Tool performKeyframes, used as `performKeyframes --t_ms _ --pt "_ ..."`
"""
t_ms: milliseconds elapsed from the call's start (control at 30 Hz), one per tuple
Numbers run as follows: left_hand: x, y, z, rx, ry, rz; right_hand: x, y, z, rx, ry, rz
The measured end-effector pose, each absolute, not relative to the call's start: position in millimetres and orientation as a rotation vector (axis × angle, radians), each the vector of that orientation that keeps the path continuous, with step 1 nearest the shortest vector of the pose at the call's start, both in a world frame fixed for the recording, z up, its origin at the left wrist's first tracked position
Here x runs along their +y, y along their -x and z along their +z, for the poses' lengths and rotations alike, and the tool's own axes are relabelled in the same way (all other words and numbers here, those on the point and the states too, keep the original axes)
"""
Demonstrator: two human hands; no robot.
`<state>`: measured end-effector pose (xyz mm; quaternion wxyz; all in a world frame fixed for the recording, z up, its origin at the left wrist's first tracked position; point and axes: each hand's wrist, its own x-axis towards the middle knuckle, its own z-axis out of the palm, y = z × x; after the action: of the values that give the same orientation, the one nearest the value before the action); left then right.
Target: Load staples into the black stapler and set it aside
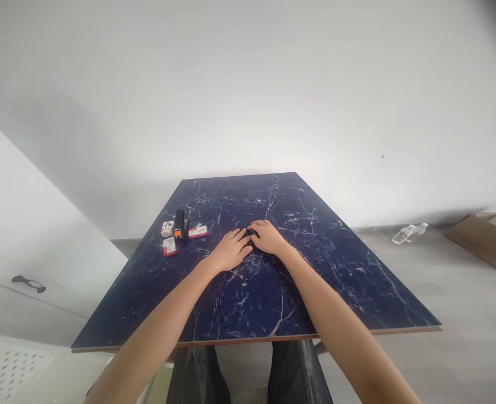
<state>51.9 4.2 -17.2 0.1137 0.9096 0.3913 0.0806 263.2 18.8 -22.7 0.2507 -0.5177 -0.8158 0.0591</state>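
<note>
My left hand (232,251) lies palm down on the dark blue marble-patterned table (248,314), its fingers apart and nothing seen in them. Close beside it, my right hand (267,236) also rests on the tabletop, with fingers loosely bent and thumb apart. The fingertips of both hands almost meet, and I cannot tell whether they touch. Left of my hands stands a black object with an orange patch (180,225). Around it are a small white box (168,228), a red-and-white box (169,246) and a flat red-and-white pack (198,232).
A white wall (248,101) rises behind the table's far edge. On the left is a white cabinet with a dark handle (28,284). Clear plastic bottles (404,234) lie on the floor at right, near a cardboard box (479,241). My legs are under the near edge.
</note>
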Motion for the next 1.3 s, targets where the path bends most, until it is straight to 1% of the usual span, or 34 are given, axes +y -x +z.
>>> performKeyframes --t_ms 467,833,1133,1233,1300 --pt "7 -54 -26 1.154 -2.701 0.307 18 -255 -19 -2.289 1.477 0.103" --pt "2 -55 -17 1.152 -2.698 0.257 14 -252 -18 -2.317 1.469 0.062" --pt "0 -56 -22 1.164 -2.717 0.274 10 -249 -13 -2.362 1.495 0.046" --pt "-2 -60 -14 1.176 -2.757 0.332 8 -249 -11 -2.374 1.497 0.057" --pt "1 -54 0 1.254 -2.777 0.423 8 -251 -10 -2.366 1.512 0.079"
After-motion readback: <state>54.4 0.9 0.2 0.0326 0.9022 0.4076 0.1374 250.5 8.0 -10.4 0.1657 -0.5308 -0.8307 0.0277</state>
